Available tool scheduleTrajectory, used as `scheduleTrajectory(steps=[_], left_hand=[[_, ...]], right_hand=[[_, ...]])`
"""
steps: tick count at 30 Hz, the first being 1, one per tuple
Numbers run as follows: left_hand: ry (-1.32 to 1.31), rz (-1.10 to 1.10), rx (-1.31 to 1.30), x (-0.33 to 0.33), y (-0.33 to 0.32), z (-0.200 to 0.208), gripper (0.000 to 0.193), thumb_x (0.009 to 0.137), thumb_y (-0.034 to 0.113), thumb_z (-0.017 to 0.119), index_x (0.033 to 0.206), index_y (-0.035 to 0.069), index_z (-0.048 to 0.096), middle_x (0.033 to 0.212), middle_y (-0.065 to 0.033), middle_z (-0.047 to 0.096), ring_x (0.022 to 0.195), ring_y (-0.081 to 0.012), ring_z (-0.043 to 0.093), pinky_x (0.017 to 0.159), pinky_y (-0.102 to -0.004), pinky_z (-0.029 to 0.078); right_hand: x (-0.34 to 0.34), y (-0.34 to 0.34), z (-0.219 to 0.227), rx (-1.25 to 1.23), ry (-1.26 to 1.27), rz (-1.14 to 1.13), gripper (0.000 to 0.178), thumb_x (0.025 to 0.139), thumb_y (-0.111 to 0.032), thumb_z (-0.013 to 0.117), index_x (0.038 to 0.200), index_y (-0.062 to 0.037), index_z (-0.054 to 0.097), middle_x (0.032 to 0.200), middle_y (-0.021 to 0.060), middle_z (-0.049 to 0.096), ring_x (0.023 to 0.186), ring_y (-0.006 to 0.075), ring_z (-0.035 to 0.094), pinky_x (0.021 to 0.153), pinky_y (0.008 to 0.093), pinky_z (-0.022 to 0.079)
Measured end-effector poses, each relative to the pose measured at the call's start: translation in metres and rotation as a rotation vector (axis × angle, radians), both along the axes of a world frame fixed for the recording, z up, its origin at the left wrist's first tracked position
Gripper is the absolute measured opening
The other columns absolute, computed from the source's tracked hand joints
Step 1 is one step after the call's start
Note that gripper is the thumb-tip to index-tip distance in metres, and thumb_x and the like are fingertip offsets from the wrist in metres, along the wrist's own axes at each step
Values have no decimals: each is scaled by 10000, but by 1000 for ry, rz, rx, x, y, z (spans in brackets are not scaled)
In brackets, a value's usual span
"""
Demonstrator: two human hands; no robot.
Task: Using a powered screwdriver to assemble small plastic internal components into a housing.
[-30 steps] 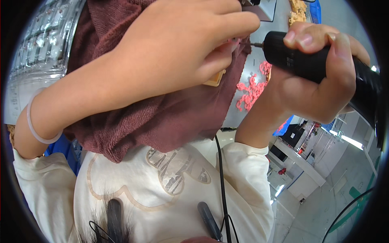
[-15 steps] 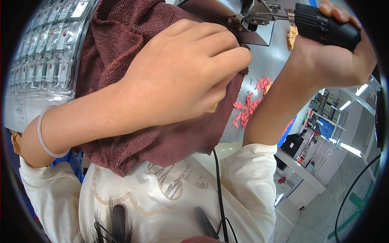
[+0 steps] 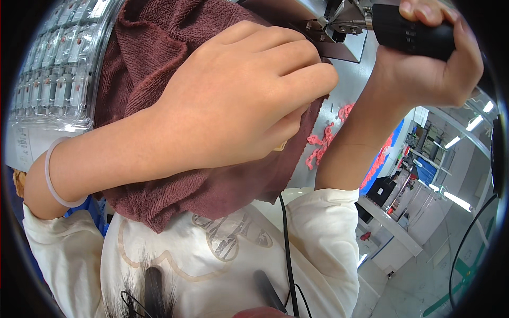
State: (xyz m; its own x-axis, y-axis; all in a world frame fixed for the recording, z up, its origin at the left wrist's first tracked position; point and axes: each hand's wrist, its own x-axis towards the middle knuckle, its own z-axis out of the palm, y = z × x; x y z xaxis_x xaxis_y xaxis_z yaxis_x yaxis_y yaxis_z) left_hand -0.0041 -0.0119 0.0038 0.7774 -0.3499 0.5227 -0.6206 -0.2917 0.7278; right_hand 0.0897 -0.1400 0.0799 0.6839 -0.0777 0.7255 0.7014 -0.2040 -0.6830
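My right hand [image 3: 424, 58] is wrapped around a black electric screwdriver [image 3: 411, 33] at the upper right. Its metal shaft points left, and the tip is at the mechanism of a metal box-shaped device [image 3: 344, 45]; whether they touch I cannot tell. My left hand [image 3: 254, 90] is closed, knuckles up, over a brown towel [image 3: 143, 63]. A bit of a small yellow piece [image 3: 281, 146] shows below its curled fingers. The rest of that piece and the fingertips are hidden under the hand.
Several pink chain-like plastic parts [image 3: 321, 143] lie on the grey work surface between my forearms. Clear plastic trays [image 3: 53, 79] of small parts stand at the left. A black cable [image 3: 286, 238] runs down the front of my shirt. More pink parts lie in a blue bin [image 3: 377, 165].
My right hand has brought the screwdriver left, and its tip is nearer the device's mechanism. My left hand stays closed over the towel, shifted slightly right.
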Motion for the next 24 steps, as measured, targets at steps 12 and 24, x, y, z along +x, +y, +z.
scheduleTrajectory(steps=[12,24], left_hand=[[-34,13,3,2,-2,-5,181,790,70,704,938,62,600,1055,-63,669,1109,-286,617,874,-389,485],[-23,40,-69,1,-6,-12,187,797,104,697,949,83,590,1020,-63,656,1060,-276,621,845,-379,471]], right_hand=[[-28,23,2,62,10,-252,133,842,-78,700,835,3,596,640,86,570,565,168,583,545,270,504],[-45,-39,41,207,122,131,174,793,-45,603,926,-70,494,788,85,494,682,182,508,595,342,467]])
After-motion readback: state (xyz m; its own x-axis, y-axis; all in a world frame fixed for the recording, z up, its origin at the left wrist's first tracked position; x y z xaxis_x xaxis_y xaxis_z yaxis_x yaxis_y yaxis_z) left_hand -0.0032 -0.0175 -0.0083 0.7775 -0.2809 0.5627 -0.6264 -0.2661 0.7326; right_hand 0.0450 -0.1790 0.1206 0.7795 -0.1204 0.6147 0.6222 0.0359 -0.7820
